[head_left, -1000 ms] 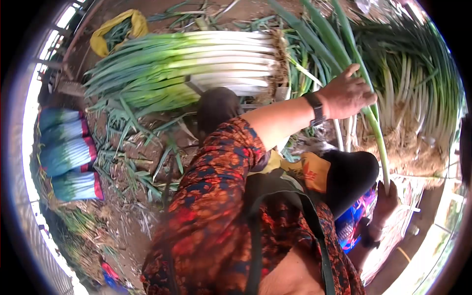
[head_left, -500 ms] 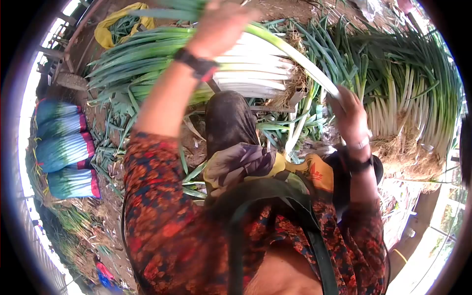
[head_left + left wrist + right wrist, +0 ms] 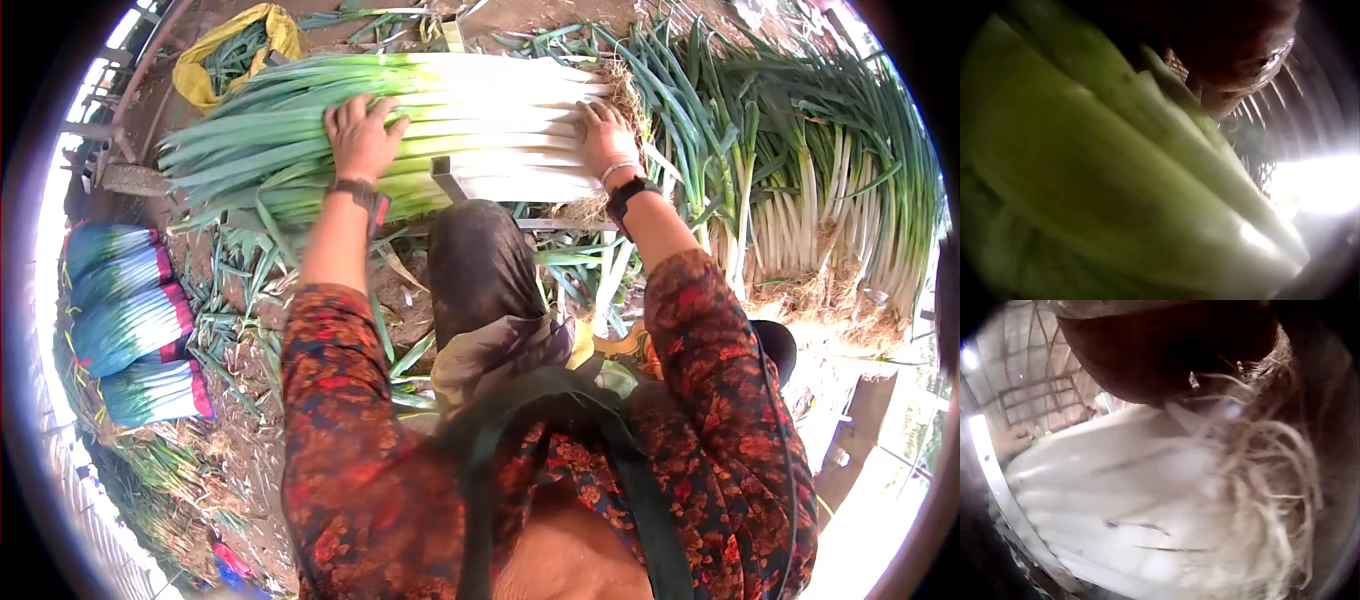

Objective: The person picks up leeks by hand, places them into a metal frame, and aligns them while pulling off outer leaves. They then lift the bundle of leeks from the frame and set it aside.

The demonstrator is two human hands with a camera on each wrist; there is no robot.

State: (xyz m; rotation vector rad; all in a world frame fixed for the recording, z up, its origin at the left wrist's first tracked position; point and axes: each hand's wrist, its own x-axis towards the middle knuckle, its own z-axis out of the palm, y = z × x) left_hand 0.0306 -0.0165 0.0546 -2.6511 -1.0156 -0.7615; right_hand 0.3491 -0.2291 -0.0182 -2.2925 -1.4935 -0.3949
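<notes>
A thick pile of long green onions [image 3: 490, 125] lies crosswise in front of me, green leaves to the left and white stalks to the right. My left hand [image 3: 362, 142] rests on the pale green part with its fingers spread. On the white ends, close to the roots [image 3: 628, 95], lies my right hand [image 3: 607, 142], its fingers reaching over the stalks. Pale green stalks [image 3: 1116, 169] fill the left wrist view below the dark hand. White stalks [image 3: 1122, 481] and stringy roots [image 3: 1272, 487] show close up in the right wrist view.
A metal upright [image 3: 447, 178] stands at the pile's near side, beside my knee [image 3: 475, 260]. More rooted onions [image 3: 830, 180] are heaped at the right. Wrapped bundles [image 3: 135, 320] lie at the left, and a yellow sack [image 3: 188, 75] of leaves stands at the back left.
A single green onion, first held upright on the right, was swung left over the pile and laid on it. Both hands have let go of it and now rest on the pile.
</notes>
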